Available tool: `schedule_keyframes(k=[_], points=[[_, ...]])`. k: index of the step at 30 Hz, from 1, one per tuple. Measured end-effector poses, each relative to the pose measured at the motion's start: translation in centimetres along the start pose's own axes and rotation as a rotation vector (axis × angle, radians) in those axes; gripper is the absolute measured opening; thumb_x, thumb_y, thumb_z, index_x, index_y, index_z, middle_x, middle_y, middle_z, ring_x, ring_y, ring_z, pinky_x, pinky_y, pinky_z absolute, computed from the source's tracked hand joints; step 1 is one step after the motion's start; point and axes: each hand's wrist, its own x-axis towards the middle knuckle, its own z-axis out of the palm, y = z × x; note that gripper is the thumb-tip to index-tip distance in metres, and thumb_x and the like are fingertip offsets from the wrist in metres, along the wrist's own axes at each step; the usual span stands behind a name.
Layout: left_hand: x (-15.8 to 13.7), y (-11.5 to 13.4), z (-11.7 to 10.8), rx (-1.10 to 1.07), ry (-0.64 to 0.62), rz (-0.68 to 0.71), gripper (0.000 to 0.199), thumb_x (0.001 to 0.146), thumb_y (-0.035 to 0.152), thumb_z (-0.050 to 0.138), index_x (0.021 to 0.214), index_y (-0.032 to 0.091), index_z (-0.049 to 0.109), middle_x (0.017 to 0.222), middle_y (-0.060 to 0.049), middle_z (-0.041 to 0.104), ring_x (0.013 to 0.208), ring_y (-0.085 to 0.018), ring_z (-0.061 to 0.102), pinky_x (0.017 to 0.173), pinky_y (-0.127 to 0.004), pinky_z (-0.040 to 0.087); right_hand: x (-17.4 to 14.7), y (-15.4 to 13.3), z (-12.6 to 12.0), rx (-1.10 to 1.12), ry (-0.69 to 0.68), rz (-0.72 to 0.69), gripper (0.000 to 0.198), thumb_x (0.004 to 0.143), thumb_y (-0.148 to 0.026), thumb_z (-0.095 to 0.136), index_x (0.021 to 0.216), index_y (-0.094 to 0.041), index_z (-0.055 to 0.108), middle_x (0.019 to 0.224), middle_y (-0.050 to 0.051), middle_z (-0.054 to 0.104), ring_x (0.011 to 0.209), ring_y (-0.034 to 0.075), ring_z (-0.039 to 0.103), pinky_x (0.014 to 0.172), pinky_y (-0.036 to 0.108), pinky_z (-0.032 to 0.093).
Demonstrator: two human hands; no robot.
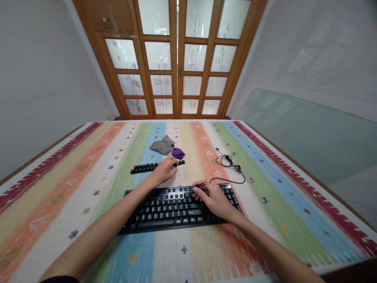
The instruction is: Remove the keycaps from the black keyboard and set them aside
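A black keyboard [159, 226] lies on the striped cloth in front of me, with bare key positions along its upper rows. Behind it, loose black keycaps [143, 168] are lined up in rows. My left hand [166, 169] reaches over the keyboard to the right end of these rows, its fingers closed on a keycap [176, 165] that they partly hide. Over the keyboard's upper right part, my right hand [213, 198] is closed in a pinch. Something thin and dark shows at its fingertips, too small to name.
A grey cloth [161, 145] and a small purple cloth [178, 153] lie behind the keycaps. The keyboard's black cable [242, 177] is loosely coiled at the right. The striped tablecloth [184, 259] covers the table. Wood-framed glass doors [178, 78] stand beyond, with walls on both sides.
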Motion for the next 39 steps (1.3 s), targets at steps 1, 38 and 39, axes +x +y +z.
schedule_keyframes(k=[1,38,39], points=[[0.1,-0.1,0.1,-0.001,-0.006,0.01,0.022,0.078,0.003,0.054,0.09,0.017,0.065,0.089,-0.005,0.06,0.084,-0.02,0.059,0.08,-0.033,0.049,0.1,0.1,0.1,0.023,0.003,0.014,0.034,0.095,-0.046,0.053,0.084,-0.016,0.063,0.078,0.007,0.071,0.067,0.019,0.069,0.061,0.031,0.053],[0.5,-1.4,0.7,0.026,-0.027,0.047,0.018,0.081,0.006,0.059,0.094,0.016,0.065,0.093,-0.006,0.067,0.095,-0.023,0.058,0.09,-0.038,0.045,5.1,0.0,0.3,-0.207,-0.094,0.042,0.034,0.1,-0.035,0.043,0.077,-0.016,0.057,0.064,0.002,0.065,0.056,0.015,0.059,0.057,0.026,0.04],[0.5,-1.5,0.7,0.028,-0.029,0.046,0.018,0.081,0.006,0.058,0.094,0.016,0.065,0.092,-0.006,0.067,0.095,-0.023,0.058,0.09,-0.038,0.045,5.0,0.0,0.1,-0.196,-0.089,0.046,0.034,0.1,-0.036,0.043,0.077,-0.017,0.057,0.064,0.002,0.065,0.056,0.015,0.059,0.057,0.025,0.041]])
